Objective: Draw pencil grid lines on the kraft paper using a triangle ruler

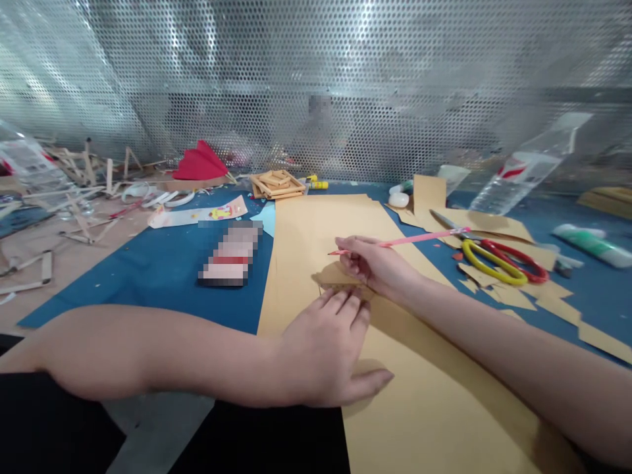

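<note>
A long sheet of tan paper (316, 224) runs from the back of the blue table surface down past its front edge. My left hand (330, 345) lies flat on it, fingers stretched forward and thumb spread to the right. Under its fingertips is a small tan paper piece (340, 275), drawn or cut; my fingers partly cover it. Just beyond, my right hand (370, 263) is closed around a pink pencil (415, 238). The pencil slants, its tip pointing left above the paper and its eraser end toward the scissors (498, 260) on the right.
Tan paper scraps (557, 306) and a glue bottle (592, 243) lie to the right. A water bottle (523, 168) leans there. On the left are a pixelated, phone-like object (231, 253), a red folded paper (201, 161) and thin wooden sticks (83, 164). Perforated metal sheeting (296, 79) stands behind.
</note>
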Tool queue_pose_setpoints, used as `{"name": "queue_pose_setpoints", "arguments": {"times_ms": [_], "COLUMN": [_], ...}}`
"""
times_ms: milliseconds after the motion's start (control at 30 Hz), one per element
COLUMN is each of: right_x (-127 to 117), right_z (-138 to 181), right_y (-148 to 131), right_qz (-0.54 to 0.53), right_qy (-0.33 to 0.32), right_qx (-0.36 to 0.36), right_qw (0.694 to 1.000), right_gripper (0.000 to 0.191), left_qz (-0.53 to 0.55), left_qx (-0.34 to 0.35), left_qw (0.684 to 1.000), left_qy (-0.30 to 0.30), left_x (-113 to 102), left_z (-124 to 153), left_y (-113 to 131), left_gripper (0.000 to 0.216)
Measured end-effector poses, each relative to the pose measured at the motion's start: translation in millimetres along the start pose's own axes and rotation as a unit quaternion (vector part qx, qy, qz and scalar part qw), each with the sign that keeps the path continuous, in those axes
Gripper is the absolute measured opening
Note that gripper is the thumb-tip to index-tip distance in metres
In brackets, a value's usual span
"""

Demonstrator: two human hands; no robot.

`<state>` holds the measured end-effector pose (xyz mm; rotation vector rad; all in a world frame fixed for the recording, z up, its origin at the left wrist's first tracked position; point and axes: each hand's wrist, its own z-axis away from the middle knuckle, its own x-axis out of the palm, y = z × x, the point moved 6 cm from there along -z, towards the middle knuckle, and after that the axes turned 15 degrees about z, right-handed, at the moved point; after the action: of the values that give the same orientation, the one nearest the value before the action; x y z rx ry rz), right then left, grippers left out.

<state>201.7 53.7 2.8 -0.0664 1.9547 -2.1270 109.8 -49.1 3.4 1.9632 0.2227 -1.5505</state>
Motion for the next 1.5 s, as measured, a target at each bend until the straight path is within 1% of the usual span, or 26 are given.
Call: {"name": "queue_pose_setpoints", "arguments": {"times_ms": [133,300,433,700,867,933,1067,1500], "right_x": [0.9,-1.7,-1.2,0.1,3.7,4.9,3.4,3.4], "right_z": [5.6,4.9,3.7,3.0,4.1,4.1,4.6,0.8], "right_y": [-6.5,-8.9,-5.8,-2.7,-4.5,-6.3,-10.1,-4.0], "right_qz": [0.021,0.057,0.086,0.143,0.162,0.184,0.231,0.244], "right_qy": [0.025,0.055,0.061,0.067,0.073,0.082,0.121,0.121], "right_qx": [-0.066,-0.099,-0.102,-0.095,-0.094,-0.103,-0.131,-0.148], "right_qw": [0.997,0.992,0.989,0.983,0.98,0.974,0.956,0.951], "right_gripper": [0.03,0.034,0.035,0.035,0.024,0.021,0.027,0.024], "left_qz": [0.017,0.068,0.088,0.087,0.093,0.096,0.099,0.097], "left_qx": [-0.017,-0.026,-0.033,-0.034,-0.036,-0.038,-0.033,-0.026], "left_qw": [1.0,0.997,0.995,0.995,0.994,0.994,0.994,0.995], "left_qy": [-0.009,-0.018,-0.021,-0.027,-0.04,-0.042,-0.032,-0.003], "left_x": [-0.7,-0.1,-0.3,-4.4,-4.3,-4.2,-5.1,-5.9], "left_z": [0.1,-0.8,-2.2,-3.3,-2.1,-2.0,-2.6,-1.9], "left_y": [-1.6,-5.4,-8.5,-9.0,-7.8,-8.1,-8.3,-8.2], "left_gripper": [0.079,0.083,0.087,0.09,0.091,0.091,0.09,0.091]}}
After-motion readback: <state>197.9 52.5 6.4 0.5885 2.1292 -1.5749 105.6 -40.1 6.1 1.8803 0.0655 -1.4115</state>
